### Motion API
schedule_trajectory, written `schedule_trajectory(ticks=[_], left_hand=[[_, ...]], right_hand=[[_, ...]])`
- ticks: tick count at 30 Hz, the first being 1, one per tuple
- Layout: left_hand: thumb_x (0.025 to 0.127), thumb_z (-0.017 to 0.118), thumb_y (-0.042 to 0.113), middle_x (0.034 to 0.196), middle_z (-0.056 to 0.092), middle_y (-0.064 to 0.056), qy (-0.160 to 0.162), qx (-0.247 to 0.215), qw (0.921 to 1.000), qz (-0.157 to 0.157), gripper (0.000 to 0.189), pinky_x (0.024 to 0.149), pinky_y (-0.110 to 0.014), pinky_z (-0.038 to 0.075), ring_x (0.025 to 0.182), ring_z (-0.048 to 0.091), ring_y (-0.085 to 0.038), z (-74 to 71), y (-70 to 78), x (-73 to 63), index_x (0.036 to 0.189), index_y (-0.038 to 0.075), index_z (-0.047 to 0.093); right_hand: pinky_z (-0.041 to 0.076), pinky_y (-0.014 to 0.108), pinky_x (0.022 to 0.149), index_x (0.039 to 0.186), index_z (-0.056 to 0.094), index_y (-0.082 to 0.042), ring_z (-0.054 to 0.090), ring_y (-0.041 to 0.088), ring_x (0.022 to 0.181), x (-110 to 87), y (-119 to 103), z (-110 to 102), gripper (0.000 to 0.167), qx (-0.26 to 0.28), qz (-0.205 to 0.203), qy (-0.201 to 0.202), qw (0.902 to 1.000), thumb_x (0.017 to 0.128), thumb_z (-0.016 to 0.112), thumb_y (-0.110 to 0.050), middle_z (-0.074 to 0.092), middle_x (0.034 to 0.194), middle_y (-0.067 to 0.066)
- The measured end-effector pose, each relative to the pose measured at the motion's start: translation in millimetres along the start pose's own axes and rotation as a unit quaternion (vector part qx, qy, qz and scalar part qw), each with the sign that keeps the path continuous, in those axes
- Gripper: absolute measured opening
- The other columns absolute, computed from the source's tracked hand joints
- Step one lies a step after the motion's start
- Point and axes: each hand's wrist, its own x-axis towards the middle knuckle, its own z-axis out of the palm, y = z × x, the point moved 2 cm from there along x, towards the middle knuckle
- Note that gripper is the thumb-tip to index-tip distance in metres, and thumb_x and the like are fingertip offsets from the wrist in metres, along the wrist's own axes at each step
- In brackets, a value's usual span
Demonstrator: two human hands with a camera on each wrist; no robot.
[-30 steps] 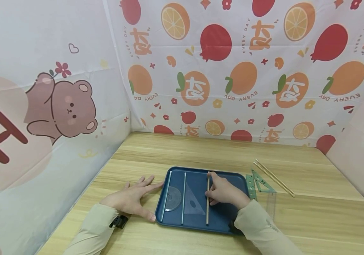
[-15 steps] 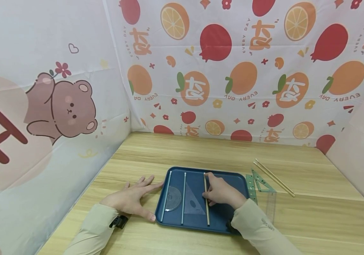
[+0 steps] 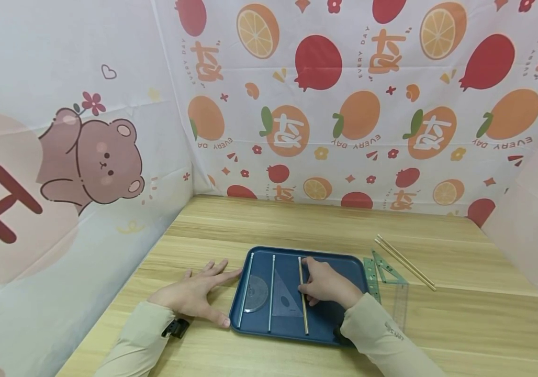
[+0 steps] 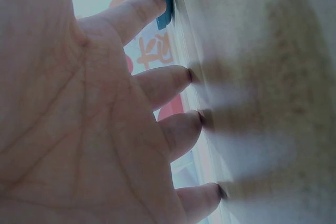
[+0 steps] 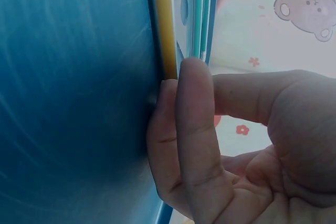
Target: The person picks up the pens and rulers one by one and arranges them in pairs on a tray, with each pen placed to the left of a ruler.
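Observation:
A dark blue tray (image 3: 288, 267) lies on the wooden table. Thumb and fingers of my right hand (image 3: 327, 281) pinch a slim gold pencil (image 3: 304, 314), which lies lengthwise on the tray, slightly slanted; in the right wrist view the gold pencil (image 5: 165, 19) runs up from the fingertips. To its left are a clear set square (image 3: 280, 296), a teal pencil (image 3: 271, 298), a clear protractor (image 3: 256, 296) and another teal pencil (image 3: 245, 293). My left hand (image 3: 191, 296) rests spread on the table, index finger and thumb at the tray's left edge.
Right of the tray lie a green ruler (image 3: 370, 275), a green set square (image 3: 393, 281) and a clear ruler (image 3: 401, 306). Two more gold pencils (image 3: 405, 263) lie slanted beyond them. Patterned cloth (image 3: 321, 173) hangs behind and at the sides.
My right hand has shifted the gold pencil left toward the clear set square, its far end more than its near end, so it now slants. The left hand has stayed put.

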Motion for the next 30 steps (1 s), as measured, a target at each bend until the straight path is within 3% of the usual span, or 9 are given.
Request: schedule_trajectory(ticks=[30], left_hand=[[0.070,0.096,0.060,0.179,0.018,-0.022,0.001,0.001,1.0000,0.003,0.118,0.112,-0.094,0.003,0.163,0.010,-0.059,2.2,-0.7,0.6,0.169,0.033,0.037]], right_hand=[[0.064,0.034,0.064,0.161,0.042,-0.001,0.072,0.018,0.064,-7.1,5.9,-1.8,0.069,-0.007,0.005,-0.007,0.9999,0.101,0.075,-0.012,0.071,0.081,0.008]])
